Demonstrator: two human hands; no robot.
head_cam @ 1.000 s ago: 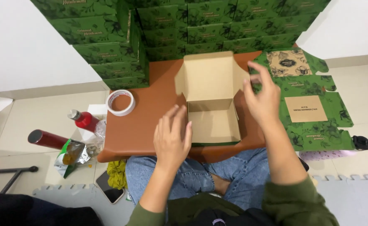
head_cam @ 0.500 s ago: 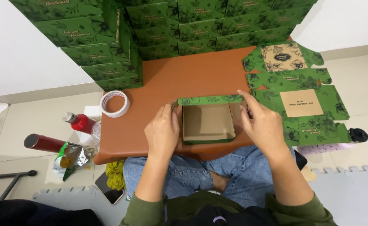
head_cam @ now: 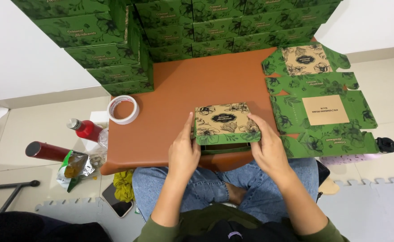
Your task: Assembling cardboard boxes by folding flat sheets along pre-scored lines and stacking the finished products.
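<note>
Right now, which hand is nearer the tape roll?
Left. The left hand grips the box's left side, closer to the tape roll; the right hand is on the box's far side.

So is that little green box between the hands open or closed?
Almost closed: the lid of the box lies down over the top, a dark gap showing along its front edge. The left hand and right hand grip its sides.

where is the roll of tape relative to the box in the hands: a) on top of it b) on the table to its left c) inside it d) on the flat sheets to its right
b: the roll of tape lies on the brown table, left of the closed box held between left hand and right hand.
</note>
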